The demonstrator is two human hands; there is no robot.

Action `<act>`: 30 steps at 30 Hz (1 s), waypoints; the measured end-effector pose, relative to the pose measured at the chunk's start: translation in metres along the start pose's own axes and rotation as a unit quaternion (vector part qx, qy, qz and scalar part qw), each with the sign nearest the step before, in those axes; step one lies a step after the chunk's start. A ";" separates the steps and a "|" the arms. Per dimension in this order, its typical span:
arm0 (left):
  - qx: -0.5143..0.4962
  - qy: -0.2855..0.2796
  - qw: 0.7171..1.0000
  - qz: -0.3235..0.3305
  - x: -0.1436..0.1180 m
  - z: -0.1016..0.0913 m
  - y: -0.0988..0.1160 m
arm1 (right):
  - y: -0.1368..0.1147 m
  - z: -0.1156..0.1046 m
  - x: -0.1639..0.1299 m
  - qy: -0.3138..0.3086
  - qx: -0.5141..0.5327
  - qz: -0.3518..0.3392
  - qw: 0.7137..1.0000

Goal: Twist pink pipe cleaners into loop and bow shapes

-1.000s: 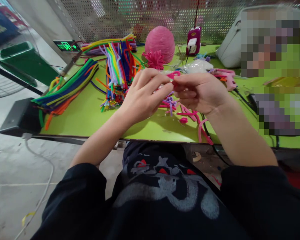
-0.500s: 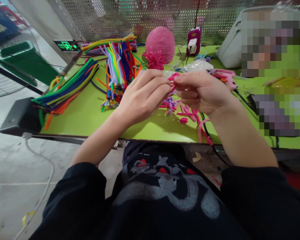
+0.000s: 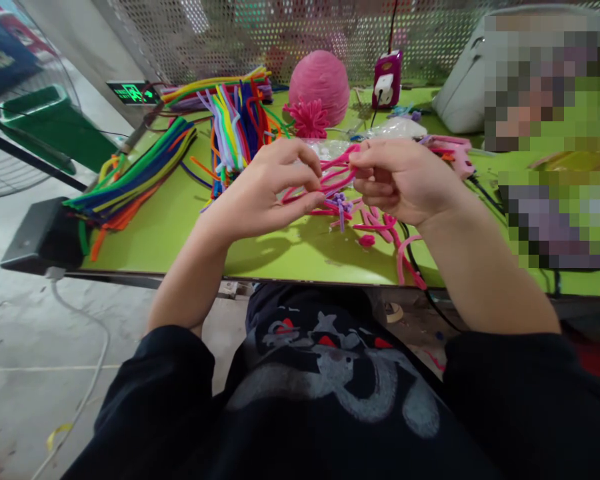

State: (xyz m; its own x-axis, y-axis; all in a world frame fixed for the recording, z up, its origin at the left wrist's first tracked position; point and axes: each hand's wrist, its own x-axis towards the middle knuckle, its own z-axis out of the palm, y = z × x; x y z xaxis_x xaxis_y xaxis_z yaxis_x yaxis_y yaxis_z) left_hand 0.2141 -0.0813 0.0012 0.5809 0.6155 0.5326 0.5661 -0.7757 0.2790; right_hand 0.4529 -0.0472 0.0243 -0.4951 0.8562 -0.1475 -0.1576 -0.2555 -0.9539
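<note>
My right hand (image 3: 397, 177) pinches the looped end of several pink pipe cleaners (image 3: 337, 175) between thumb and forefinger, with the other fingers curled in. The strands run leftward into my left hand (image 3: 280, 190), whose fingers and thumb curve loosely around them; part of their length shows in the gap of that hand. Below the hands, a small purple twisted pipe cleaner piece (image 3: 341, 203) and loose pink pieces (image 3: 380, 230) lie on the green table (image 3: 280, 263). Behind them, a pink looped pompom-like flower (image 3: 309, 119) rests against a pink ball (image 3: 320, 87).
Bundles of coloured pipe cleaners (image 3: 135, 170) lie at the left, with another upright-looking bunch (image 3: 227, 127) nearer the middle. A purple power socket (image 3: 387, 77) and a pale bin (image 3: 460, 87) stand at the back. A black cable (image 3: 433, 303) hangs over the front edge.
My left hand has moved left and down, with its fingers spreading from a tighter grip. More of the pink pipe cleaners shows between the hands. My right hand has barely moved.
</note>
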 end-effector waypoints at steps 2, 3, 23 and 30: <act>0.005 0.034 0.999 -0.008 0.001 0.002 -0.002 | 0.001 0.000 -0.001 -0.001 -0.028 -0.006 1.000; -0.001 0.044 0.999 -0.013 0.001 0.005 -0.002 | 0.001 0.000 -0.001 -0.004 -0.040 -0.008 0.999; -0.085 0.115 0.983 -0.114 0.005 0.027 0.007 | 0.003 -0.006 -0.009 -0.093 -0.064 -0.069 0.991; -0.138 0.150 0.969 -0.137 0.005 0.025 0.012 | 0.003 -0.008 -0.015 -0.082 -0.121 -0.103 0.984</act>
State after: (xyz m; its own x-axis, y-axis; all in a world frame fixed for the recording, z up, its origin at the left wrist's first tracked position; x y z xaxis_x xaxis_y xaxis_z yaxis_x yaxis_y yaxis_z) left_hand 0.2388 -0.0840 -0.0125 0.2102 0.7680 0.6049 0.4730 -0.6214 0.6246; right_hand 0.4664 -0.0571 0.0218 -0.6084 0.7895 0.0817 -0.0717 0.0478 -0.9963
